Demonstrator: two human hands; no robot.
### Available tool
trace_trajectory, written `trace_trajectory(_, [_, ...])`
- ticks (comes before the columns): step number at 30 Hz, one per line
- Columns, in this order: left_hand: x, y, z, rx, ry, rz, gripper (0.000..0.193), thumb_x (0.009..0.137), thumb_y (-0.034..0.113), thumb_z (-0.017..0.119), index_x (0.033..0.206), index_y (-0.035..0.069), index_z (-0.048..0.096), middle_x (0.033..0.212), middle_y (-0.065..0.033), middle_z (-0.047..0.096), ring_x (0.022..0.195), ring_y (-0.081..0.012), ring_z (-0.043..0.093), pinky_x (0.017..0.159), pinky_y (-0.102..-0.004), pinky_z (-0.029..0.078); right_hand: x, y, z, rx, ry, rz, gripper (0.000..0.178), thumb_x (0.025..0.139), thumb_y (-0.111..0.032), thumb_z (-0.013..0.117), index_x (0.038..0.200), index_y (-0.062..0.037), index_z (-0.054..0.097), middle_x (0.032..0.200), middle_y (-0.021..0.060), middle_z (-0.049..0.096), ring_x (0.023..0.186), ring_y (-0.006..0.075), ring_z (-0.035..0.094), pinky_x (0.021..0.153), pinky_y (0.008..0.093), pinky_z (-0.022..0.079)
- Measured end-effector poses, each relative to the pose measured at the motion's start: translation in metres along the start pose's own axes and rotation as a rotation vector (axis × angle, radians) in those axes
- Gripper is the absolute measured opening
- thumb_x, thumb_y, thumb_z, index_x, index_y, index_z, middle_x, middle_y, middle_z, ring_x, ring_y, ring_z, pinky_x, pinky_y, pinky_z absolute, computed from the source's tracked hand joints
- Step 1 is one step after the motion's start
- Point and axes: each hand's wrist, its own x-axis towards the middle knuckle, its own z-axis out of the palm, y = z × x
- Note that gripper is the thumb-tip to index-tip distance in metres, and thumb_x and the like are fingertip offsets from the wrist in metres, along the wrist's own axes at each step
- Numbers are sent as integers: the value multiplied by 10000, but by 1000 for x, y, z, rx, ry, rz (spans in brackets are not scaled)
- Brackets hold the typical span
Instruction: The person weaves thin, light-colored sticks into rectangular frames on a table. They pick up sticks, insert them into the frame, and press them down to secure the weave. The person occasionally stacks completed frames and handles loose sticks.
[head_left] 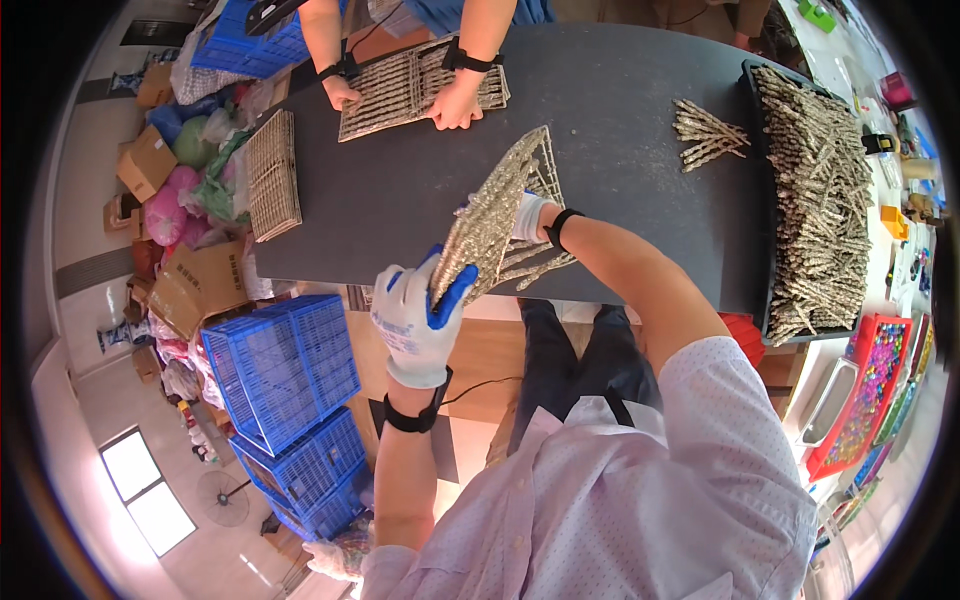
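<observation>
A glittery, champagne-coloured woven panel stands tilted on edge above the near side of the dark table. Its lower left edge is gripped by my left hand, in a white glove with blue palm, the blue thumb pressed on its face. More open bars of the same colour show beyond it on the right; I cannot tell whether they belong to the same piece. My right hand, also gloved, reaches in behind the panel, which hides its fingers.
Across the dark table, another person's bare hands press on a similar panel. A third panel lies at the left edge. Loose glittery sticks lie near a black tray heaped with more. Blue crates stand at lower left.
</observation>
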Motion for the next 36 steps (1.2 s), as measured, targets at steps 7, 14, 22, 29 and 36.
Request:
trace_trajectory(7, [-47, -2, 11, -244, 52, -593, 235, 752, 94, 768, 933, 1, 652, 750, -93, 655, 616, -157, 585, 580, -302, 461, -4, 21, -126, 472, -96, 637, 627, 934, -275, 446, 1465, -55, 194, 1493, 196, 283, 1352, 377, 327, 1072, 467, 333])
trace_trajectory(14, [-33, -46, 28, -487, 5, -737, 201, 783, 25, 718, 960, -16, 634, 768, -31, 651, 615, -60, 540, 568, -246, 464, 0, 45, -76, 445, -20, 649, 798, 834, -252, 619, 1469, -54, 178, 1507, 198, 237, 1353, 345, 336, 1081, 439, 333])
trace_trajectory(22, [-26, -21, 25, -532, 33, -763, 216, 788, 56, 739, 961, -31, 642, 855, -79, 680, 740, -87, 572, 697, -269, 484, -27, 23, -150, -155, -468, 22, 144, 833, -113, 624, 929, -81, 727, 972, 62, 694, 895, 248, 652, 713, 351, 526])
trace_trajectory(29, [-28, -12, 27, -401, 82, -639, 235, 750, 62, 770, 928, -20, 641, 826, -94, 663, 725, -132, 598, 703, -290, 486, -36, 8, -170, -372, -567, -114, 303, 867, -141, 601, 1159, -77, 653, 1323, 67, 548, 1140, 216, 544, 901, 350, 462])
trace_trajectory(36, [-34, -6, 27, -429, 70, -560, 233, 718, 75, 790, 870, -6, 633, 774, -95, 640, 675, -162, 579, 635, -309, 458, -51, 17, -132, -167, -512, 2, 331, 911, -169, 536, 1221, -63, 586, 1312, 80, 545, 1129, 231, 545, 915, 338, 452])
